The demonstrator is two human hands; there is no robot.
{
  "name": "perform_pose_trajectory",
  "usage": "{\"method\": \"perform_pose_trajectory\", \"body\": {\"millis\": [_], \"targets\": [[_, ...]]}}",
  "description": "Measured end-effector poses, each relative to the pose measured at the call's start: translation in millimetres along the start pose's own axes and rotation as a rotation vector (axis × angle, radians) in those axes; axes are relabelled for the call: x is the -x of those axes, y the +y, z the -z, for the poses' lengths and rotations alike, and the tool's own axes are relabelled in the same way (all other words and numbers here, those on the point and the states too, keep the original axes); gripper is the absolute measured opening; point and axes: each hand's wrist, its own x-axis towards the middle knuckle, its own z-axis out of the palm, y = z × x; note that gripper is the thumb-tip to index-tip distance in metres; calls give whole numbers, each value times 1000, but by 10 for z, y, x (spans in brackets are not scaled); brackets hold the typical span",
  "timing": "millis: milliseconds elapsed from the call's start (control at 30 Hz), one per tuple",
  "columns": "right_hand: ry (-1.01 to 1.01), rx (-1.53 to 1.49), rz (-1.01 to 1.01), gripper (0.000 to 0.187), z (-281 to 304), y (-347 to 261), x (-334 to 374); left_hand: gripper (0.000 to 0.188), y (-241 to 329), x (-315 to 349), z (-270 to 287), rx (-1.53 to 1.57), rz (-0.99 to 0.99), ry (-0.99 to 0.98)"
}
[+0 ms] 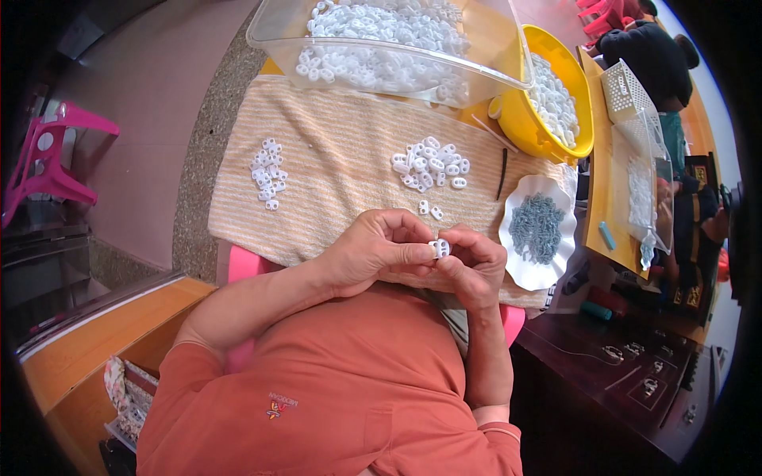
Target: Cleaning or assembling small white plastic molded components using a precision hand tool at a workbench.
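My left hand [381, 250] and my right hand [476, 263] meet in front of my chest, thumbs and fingers closed. Pinched between them is a small white plastic two-hole cord lock [442, 248], partly covered by the fingertips. Just beyond my fingers lie a few loose white pieces [436, 213] on a striped cloth [333, 159]. Farther back is a pile of white oval two-hole pieces [429, 163]. A second group of smaller white pieces [268, 170] lies to the left. Right of my right hand, a white wavy-edged dish [524, 274] holds many tiny grey springs [537, 228].
A clear plastic bin [381, 51] full of white pieces stands at the back. Beside it is a yellow bucket [586, 87] of similar pieces. A thin black stick [502, 174] lies near the dish. A pink stool [55, 159] is at left; another person [647, 59] sits far right.
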Motion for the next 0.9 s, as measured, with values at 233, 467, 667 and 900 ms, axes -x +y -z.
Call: {"method": "perform_pose_trajectory", "body": {"millis": [233, 467, 667, 900], "targets": [[42, -17, -18, 29, -110, -196, -56, 10, -1, 4, 17, 11, -23, -97], [22, 30, -39, 27, -143, -284, -87, 8, -26, -4, 21, 39, -58, -135], [5, 138, 32, 25, -129, -264, -46, 8, -64, 31, -6, 31, -88, -158], [-10, 23, 33, 28, -85, -192, -35, 9, -37, 2, -6, 20, -39, -140]]}}
